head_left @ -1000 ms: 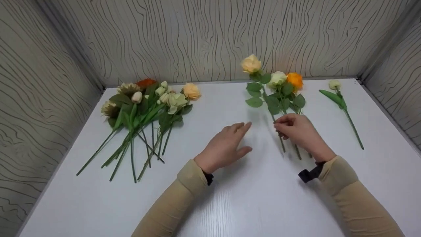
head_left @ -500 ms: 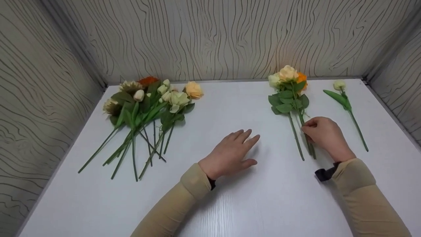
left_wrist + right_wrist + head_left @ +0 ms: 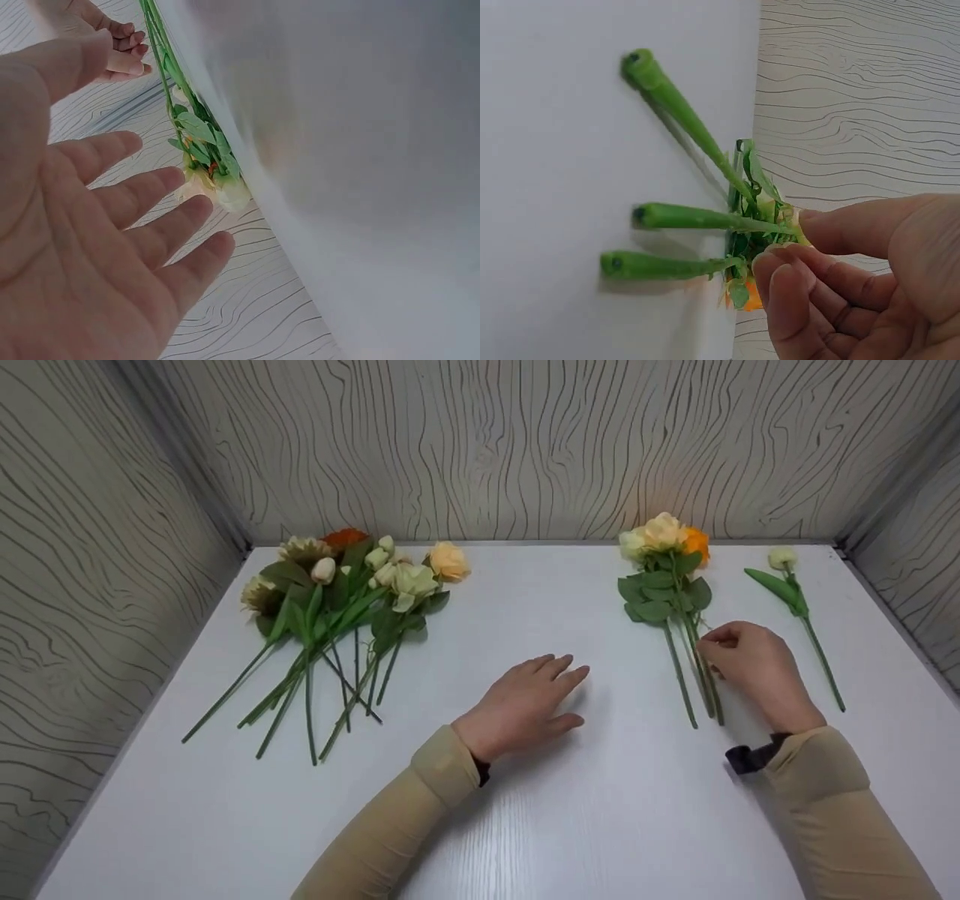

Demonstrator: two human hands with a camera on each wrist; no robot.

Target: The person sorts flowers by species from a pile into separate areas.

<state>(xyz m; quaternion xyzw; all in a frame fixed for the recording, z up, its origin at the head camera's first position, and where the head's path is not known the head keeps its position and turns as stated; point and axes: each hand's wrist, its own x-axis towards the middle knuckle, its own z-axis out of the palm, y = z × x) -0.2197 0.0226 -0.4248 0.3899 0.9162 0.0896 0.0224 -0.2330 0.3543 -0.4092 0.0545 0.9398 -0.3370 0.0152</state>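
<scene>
The left hand [image 3: 521, 709] is positioned over the middle of the tabletop [image 3: 525, 592], palm down, with fingers extended and spread; it holds nothing. The left wrist view confirms the straight fingers. The right hand [image 3: 761, 667] is located at the right-hand bunch, thumb and fingers bent, with the tips at the stems [image 3: 708, 694]. Whether these tips pinch a stem or only rest beside it cannot be determined.

The bunch consists of three roses lying at the rear of the tabletop, blooms toward the back wall [image 3: 480, 450] and stem ends toward the person. The peach rose [image 3: 664, 532] occupies the centre, between the pale rose [image 3: 632, 543] on its left and the orange rose [image 3: 696, 544] on its right. Green leaves [image 3: 651, 594] overlap below the blooms. In the right wrist view the three stem ends are separate, the upper one angled away from the other two.

A single pale tulip [image 3: 782, 558] lies apart, to the right of the right hand, its stem slanting toward the person. At the left side lies a mixed pile of flowers, including a red bloom [image 3: 346, 538], a beige bloom [image 3: 260, 594] and a second peach-coloured rose [image 3: 448, 561], with several stems crossing
</scene>
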